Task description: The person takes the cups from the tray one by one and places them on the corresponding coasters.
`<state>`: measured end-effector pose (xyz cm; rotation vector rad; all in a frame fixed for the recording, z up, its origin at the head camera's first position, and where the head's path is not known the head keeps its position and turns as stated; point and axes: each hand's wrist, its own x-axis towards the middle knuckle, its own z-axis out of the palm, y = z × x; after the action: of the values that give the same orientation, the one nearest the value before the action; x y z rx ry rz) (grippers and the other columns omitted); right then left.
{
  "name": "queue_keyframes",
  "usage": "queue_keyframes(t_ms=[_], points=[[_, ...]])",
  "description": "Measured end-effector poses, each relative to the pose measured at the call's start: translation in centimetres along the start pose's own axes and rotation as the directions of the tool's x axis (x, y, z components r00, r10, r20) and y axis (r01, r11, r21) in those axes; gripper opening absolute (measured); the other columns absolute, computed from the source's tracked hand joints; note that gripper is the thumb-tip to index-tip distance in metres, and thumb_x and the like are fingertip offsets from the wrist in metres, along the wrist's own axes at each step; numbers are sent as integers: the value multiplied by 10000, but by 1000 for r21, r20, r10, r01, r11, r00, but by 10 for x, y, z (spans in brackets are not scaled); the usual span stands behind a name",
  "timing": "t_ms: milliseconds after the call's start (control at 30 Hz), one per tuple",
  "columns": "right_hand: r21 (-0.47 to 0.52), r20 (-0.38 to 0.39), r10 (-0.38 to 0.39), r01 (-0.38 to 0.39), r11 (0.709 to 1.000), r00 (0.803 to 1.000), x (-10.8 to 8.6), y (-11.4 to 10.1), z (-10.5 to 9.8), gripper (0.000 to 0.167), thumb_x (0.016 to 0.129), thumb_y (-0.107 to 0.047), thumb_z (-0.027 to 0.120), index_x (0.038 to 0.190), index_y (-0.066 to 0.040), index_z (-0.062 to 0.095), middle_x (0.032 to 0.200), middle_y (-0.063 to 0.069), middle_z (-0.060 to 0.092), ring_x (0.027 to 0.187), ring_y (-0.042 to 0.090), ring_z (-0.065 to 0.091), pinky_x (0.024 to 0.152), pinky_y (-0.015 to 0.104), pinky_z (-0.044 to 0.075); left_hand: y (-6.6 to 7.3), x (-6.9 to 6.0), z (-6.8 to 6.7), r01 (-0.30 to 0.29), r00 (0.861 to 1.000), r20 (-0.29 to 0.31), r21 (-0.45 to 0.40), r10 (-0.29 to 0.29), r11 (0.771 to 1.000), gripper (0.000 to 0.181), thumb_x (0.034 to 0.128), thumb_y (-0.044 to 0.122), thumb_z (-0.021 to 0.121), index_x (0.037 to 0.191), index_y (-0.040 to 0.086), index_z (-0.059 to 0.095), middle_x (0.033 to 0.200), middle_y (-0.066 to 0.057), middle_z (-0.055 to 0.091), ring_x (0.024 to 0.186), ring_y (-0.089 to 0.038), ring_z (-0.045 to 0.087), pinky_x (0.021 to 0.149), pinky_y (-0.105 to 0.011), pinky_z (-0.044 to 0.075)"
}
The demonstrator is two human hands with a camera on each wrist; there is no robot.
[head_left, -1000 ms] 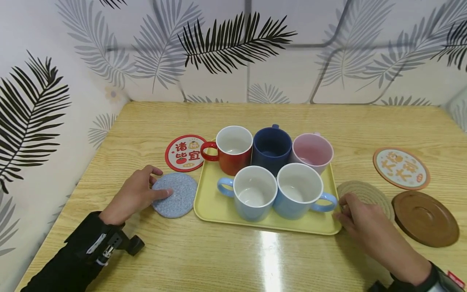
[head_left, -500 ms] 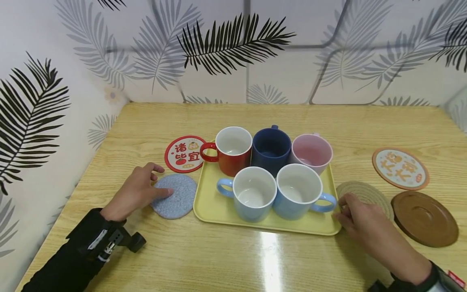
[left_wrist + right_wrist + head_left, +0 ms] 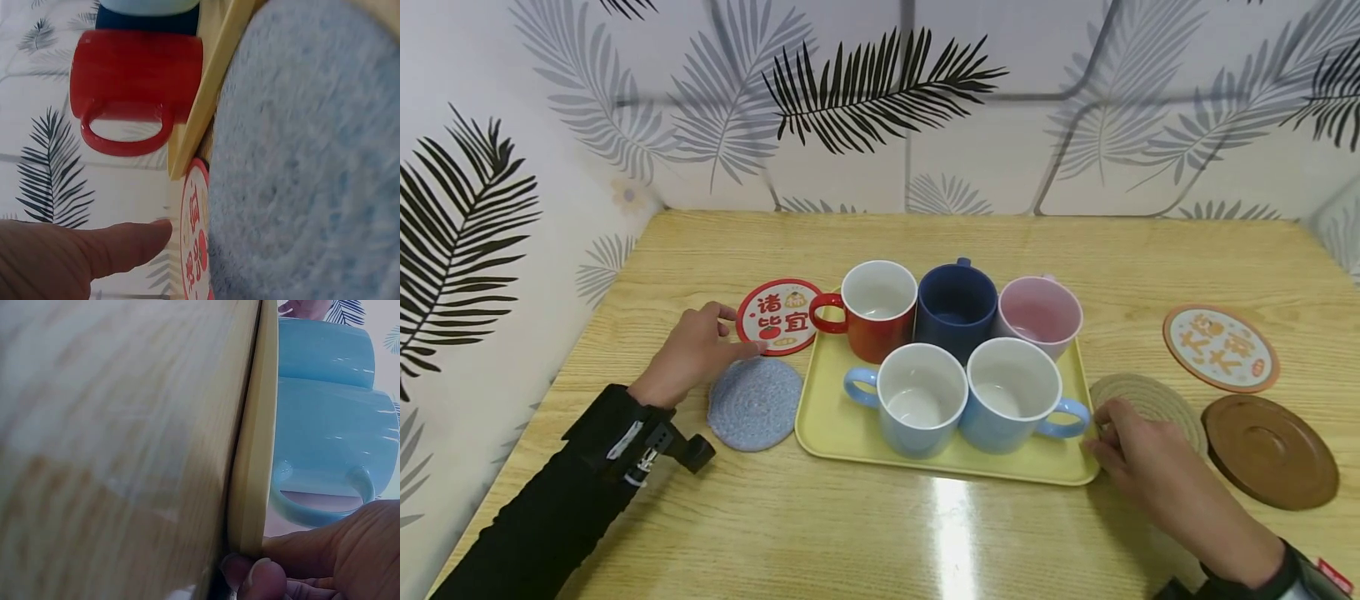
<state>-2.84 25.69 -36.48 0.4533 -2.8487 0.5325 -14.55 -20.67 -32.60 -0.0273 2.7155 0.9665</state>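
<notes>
My left hand [image 3: 688,354], fingers spread and holding nothing, is at the left edge of a red-rimmed round coaster [image 3: 786,340]; whether the thumb touches it I cannot tell. Just below lies a blue-grey felt coaster [image 3: 756,408]. My right hand [image 3: 1157,467] pinches the right front corner of a yellow tray [image 3: 827,433], thumb and fingers at its rim [image 3: 253,506]. On the tray stand a red mug [image 3: 872,333], a dark blue mug [image 3: 957,329], a pink mug [image 3: 1048,333] and two light blue mugs [image 3: 917,433], one with its handle [image 3: 1071,427] near my right hand.
Right of the tray lie a woven beige coaster [image 3: 1150,396], partly under my right hand, a brown round coaster [image 3: 1270,454] and an orange-rimmed coaster [image 3: 1221,346]. A leaf-patterned wall [image 3: 857,179] borders the wooden table [image 3: 760,525] behind and at left.
My left hand has left the blue-grey coaster and moved up and slightly right to the red-rimmed coaster. My right hand stays at the tray corner.
</notes>
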Motion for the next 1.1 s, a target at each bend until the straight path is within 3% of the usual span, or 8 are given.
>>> queue_keyframes(t_ms=[167, 333, 433, 500, 767, 867, 967, 1100], points=[[8, 10, 14, -14, 1000, 1000, 1, -1, -1, 309, 760, 29, 837, 942, 0, 589, 695, -39, 621, 611, 82, 521, 520, 306, 436, 1, 19, 0, 36, 999, -9, 47, -35, 998, 718, 931, 297, 714, 1378, -175, 409, 1203, -314, 521, 941, -350, 529, 696, -337, 463], [7, -9, -11, 11, 1000, 1000, 0, 0, 0, 327, 747, 34, 846, 940, -5, 585, 688, -53, 612, 598, 62, 509, 510, 289, 427, 0, 34, -1, 57, 998, -4, 73, -57, 996, 618, 914, 302, 742, 1251, -175, 541, 886, -185, 609, 657, -218, 525, 563, -282, 401], [0, -20, -26, 26, 1000, 999, 0, 0, 1, 343, 733, 39, 854, 939, -4, 583, 688, -49, 621, 596, 62, 527, 506, 293, 435, -1, 40, -2, 70, 997, 6, 67, -71, 995, 509, 909, 313, 750, 1126, -132, 631, 705, -85, 551, 602, -190, 485, 547, -286, 363], [-2, -21, -23, 23, 1000, 1000, 0, 1, 1, 342, 733, 35, 855, 939, -5, 585, 688, -51, 618, 597, 63, 526, 508, 296, 435, -1, 42, -2, 73, 997, 5, 71, -74, 995, 463, 903, 310, 753, 1069, -114, 666, 683, -56, 528, 621, -195, 458, 553, -294, 338], [7, 20, 0, -1, 1000, 1000, -1, 1, -2, 295, 775, 26, 821, 951, -5, 586, 696, -43, 611, 610, 73, 515, 530, 296, 439, -1, 46, 0, 63, 998, -26, 67, -62, 996, 371, 895, 260, 767, 1002, -90, 708, 714, -73, 583, 640, -195, 451, 550, -288, 327], [7, 22, 1, -1, 1000, 1000, -1, 1, -3, 289, 778, 20, 819, 949, -4, 586, 695, -42, 608, 610, 74, 509, 531, 296, 438, 0, 46, 2, 65, 997, -53, 45, -62, 997, 384, 881, 240, 782, 1012, -107, 684, 802, -129, 621, 682, -221, 477, 560, -290, 344], [6, 21, 0, 0, 1000, 1000, -1, 1, -3, 289, 778, 19, 820, 948, -5, 586, 698, -38, 615, 612, 75, 515, 530, 295, 439, 1, 45, 3, 91, 994, -59, -1, -91, 996, 518, 888, 213, 776, 1171, -148, 535, 987, -222, 606, 796, -274, 515, 619, -300, 396], [6, 17, 1, -1, 1000, 1000, 0, 0, -2, 298, 768, 29, 828, 944, -3, 589, 703, -32, 627, 619, 85, 541, 530, 306, 449, 3, 41, 4, 105, 992, -63, -53, -108, 993, 659, 908, 175, 754, 1315, -113, 323, 1141, -298, 557, 914, -319, 531, 695, -309, 430]])
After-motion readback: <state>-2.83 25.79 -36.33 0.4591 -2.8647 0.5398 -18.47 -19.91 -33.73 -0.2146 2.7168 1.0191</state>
